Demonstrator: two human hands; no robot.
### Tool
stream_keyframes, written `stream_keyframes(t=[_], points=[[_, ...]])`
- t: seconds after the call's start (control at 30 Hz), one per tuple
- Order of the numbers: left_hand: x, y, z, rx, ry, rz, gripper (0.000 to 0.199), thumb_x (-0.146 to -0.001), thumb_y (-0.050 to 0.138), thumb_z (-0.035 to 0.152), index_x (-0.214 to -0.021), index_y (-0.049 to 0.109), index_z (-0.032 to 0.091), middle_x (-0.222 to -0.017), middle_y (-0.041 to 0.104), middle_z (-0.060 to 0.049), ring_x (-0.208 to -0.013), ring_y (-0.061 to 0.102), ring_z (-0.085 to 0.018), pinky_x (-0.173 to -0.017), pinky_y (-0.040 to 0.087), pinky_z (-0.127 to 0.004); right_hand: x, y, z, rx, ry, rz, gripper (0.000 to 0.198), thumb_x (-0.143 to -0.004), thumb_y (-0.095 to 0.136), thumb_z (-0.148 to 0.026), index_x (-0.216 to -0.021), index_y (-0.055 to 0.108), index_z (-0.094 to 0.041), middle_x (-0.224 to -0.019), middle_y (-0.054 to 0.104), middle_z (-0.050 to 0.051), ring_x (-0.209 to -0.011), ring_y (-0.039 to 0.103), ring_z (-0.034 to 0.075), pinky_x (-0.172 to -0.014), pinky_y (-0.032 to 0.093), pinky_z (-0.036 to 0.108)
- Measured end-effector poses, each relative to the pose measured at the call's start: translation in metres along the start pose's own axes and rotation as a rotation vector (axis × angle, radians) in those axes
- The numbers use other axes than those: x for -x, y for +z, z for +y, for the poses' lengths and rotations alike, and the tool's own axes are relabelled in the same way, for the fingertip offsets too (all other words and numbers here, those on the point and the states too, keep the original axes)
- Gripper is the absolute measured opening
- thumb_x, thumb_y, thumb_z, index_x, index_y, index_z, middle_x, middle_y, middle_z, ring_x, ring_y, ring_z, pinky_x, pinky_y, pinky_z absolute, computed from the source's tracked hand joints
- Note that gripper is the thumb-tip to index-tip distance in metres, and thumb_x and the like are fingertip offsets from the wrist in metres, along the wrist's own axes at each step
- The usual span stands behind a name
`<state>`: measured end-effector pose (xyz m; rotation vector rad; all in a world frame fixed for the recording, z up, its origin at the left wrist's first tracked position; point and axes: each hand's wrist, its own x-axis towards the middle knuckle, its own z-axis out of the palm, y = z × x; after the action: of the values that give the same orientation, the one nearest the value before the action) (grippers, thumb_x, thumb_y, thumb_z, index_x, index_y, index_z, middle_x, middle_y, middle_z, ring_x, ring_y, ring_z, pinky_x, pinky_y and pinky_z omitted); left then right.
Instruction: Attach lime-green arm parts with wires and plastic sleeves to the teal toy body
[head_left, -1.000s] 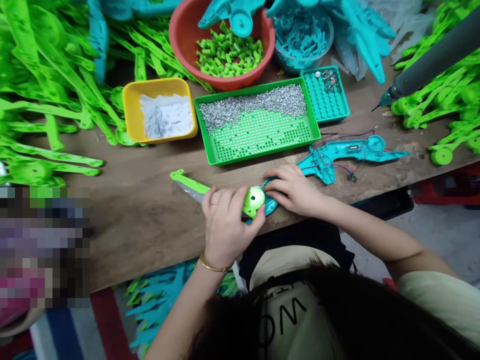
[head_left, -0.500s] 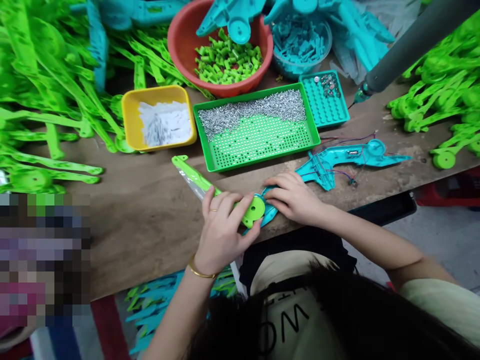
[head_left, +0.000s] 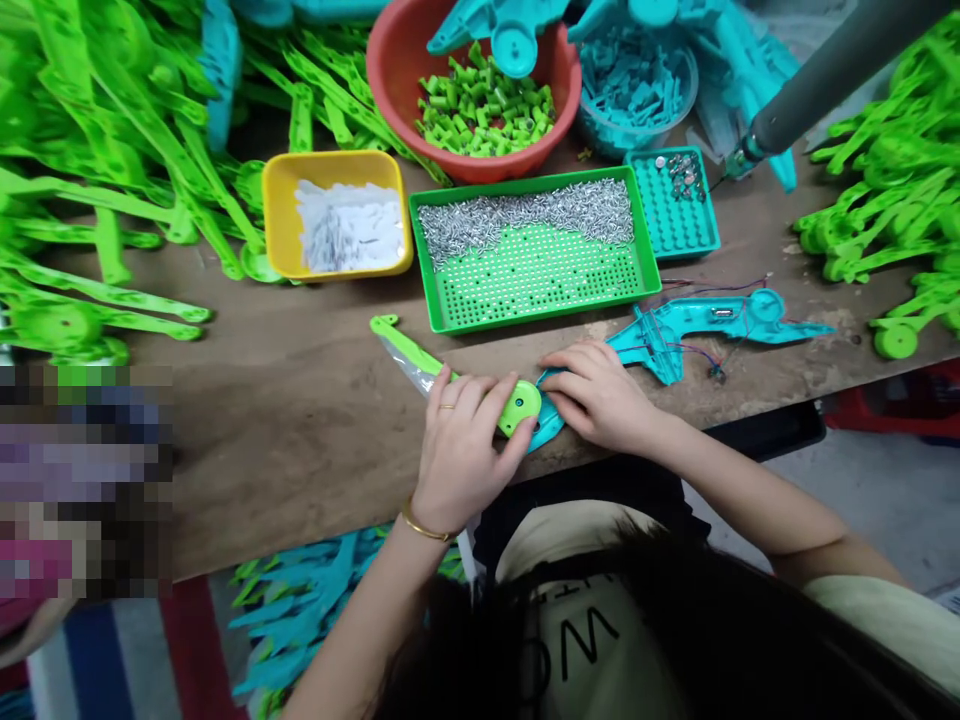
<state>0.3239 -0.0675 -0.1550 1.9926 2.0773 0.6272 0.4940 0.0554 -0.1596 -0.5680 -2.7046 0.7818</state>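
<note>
- Your left hand (head_left: pixel 459 447) pinches the long lime-green plastic toy shell (head_left: pixel 450 378), fingers wrapped over its round end, pinning it to the brown wooden bench (head_left: pixel 300 420) near the front edge.
- Your right hand (head_left: pixel 600 395) lies flat, fingers closed, pressing the teal plastic shell (head_left: pixel 546 425) beneath at 3 o'clock; likely aligning halves.
- Green perforated tray of silver screws (head_left: pixel 529 250) sits at 12 o'clock, within reach.

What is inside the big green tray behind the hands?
The green tray holds a heap of small silver pins along its far side; the near part shows a bare perforated floor. What lies under the heap is covered.
</note>
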Motion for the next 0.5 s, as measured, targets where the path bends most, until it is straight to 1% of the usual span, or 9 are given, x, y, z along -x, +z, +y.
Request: stream_keyframes(t=[0.03, 0.1, 0.17, 0.23, 0.3, 0.33, 0.37, 0.43, 0.5], points=[[0.0, 0.0, 0.001, 0.011, -0.019, 0.008, 0.04, -0.086, 0.057, 0.032, -0.123, 0.057, 0.016, -0.106, 0.065, -0.01, -0.104, 0.058, -0.026, -0.114, 0.03, -0.057, 0.0, -0.003, -0.002, -0.019, 0.008, -0.016, 0.023, -0.094, 0.046, -0.026, -0.107, 0.064, -0.02, -0.118, 0.067, 0.009, -0.112, 0.057, 0.022, -0.107, 0.034, 0.046], [0.002, -0.001, 0.003, 0.068, -0.034, 0.024, 0.043, -0.084, 0.058, 0.032, -0.124, 0.056, 0.017, -0.11, 0.064, -0.01, -0.109, 0.057, -0.027, -0.115, 0.028, -0.058, -0.002, -0.01, -0.007, -0.038, 0.011, -0.042, 0.033, -0.095, 0.048, -0.037, -0.12, 0.058, -0.019, -0.12, 0.066, 0.01, -0.116, 0.057, 0.022, -0.113, 0.028, 0.048], [0.006, -0.004, 0.002, 0.171, -0.036, 0.089, 0.047, -0.083, 0.059, 0.031, -0.127, 0.053, 0.018, -0.12, 0.06, -0.012, -0.118, 0.054, -0.029, -0.115, 0.028, -0.057, -0.003, -0.014, -0.013, 0.004, -0.029, -0.071, 0.057, -0.09, 0.049, -0.058, -0.13, 0.052, -0.017, -0.127, 0.063, 0.013, -0.123, 0.054, 0.025, -0.116, 0.021, 0.051], [0.016, -0.009, -0.003, 0.241, -0.107, 0.248, 0.047, -0.082, 0.058, 0.027, -0.127, 0.053, 0.019, -0.127, 0.056, -0.013, -0.125, 0.05, -0.029, -0.113, 0.033, -0.054, -0.005, -0.013, -0.018, 0.086, -0.106, -0.119, 0.084, -0.079, 0.047, -0.076, -0.136, 0.048, -0.015, -0.135, 0.058, 0.018, -0.128, 0.049, 0.03, -0.117, 0.016, 0.054], [0.029, -0.011, -0.008, 0.254, -0.288, 0.431, 0.04, -0.082, 0.057, 0.023, -0.122, 0.056, 0.02, -0.125, 0.057, -0.011, -0.122, 0.052, -0.027, -0.108, 0.042, -0.049, -0.007, -0.008, -0.018, 0.176, -0.169, -0.171, 0.098, -0.071, 0.044, -0.085, -0.14, 0.045, -0.014, -0.14, 0.053, 0.02, -0.13, 0.045, 0.034, -0.115, 0.017, 0.056], [0.035, -0.011, -0.011, 0.279, -0.402, 0.489, 0.035, -0.083, 0.058, 0.023, -0.117, 0.059, 0.021, -0.122, 0.059, -0.01, -0.116, 0.057, -0.025, -0.102, 0.047, -0.045, -0.007, -0.004, -0.016, 0.222, -0.198, -0.191, 0.099, -0.071, 0.043, -0.085, -0.141, 0.044, -0.014, -0.14, 0.052, 0.02, -0.129, 0.045, 0.035, -0.113, 0.02, 0.055], [0.04, -0.01, -0.012, 0.339, -0.519, 0.517, 0.03, -0.083, 0.058, 0.025, -0.113, 0.06, 0.02, -0.117, 0.061, -0.009, -0.107, 0.061, -0.022, -0.094, 0.052, -0.041, -0.007, 0.001, -0.013, 0.267, -0.227, -0.201, 0.096, -0.074, 0.043, -0.082, -0.142, 0.044, -0.015, -0.138, 0.053, 0.02, -0.126, 0.046, 0.035, -0.111, 0.024, 0.053], [0.046, -0.007, -0.01, 0.565, -0.709, 0.491, 0.026, -0.084, 0.059, 0.029, -0.108, 0.061, 0.019, -0.105, 0.065, -0.008, -0.086, 0.066, -0.017, -0.077, 0.058, -0.033, -0.006, 0.008, -0.005, 0.34, -0.282, -0.191, 0.082, -0.083, 0.045, -0.073, -0.142, 0.044, -0.016, -0.13, 0.058, 0.019, -0.117, 0.05, 0.032, -0.102, 0.032, 0.048], [0.046, -0.004, -0.004, 0.838, -0.792, 0.427, 0.03, -0.083, 0.06, 0.032, -0.109, 0.058, 0.017, -0.092, 0.067, -0.005, -0.07, 0.066, -0.013, -0.064, 0.058, -0.028, -0.004, 0.011, 0.002, 0.374, -0.328, -0.137, 0.073, -0.087, 0.045, -0.066, -0.141, 0.046, -0.017, -0.119, 0.063, 0.017, -0.108, 0.053, 0.03, -0.093, 0.036, 0.044]])
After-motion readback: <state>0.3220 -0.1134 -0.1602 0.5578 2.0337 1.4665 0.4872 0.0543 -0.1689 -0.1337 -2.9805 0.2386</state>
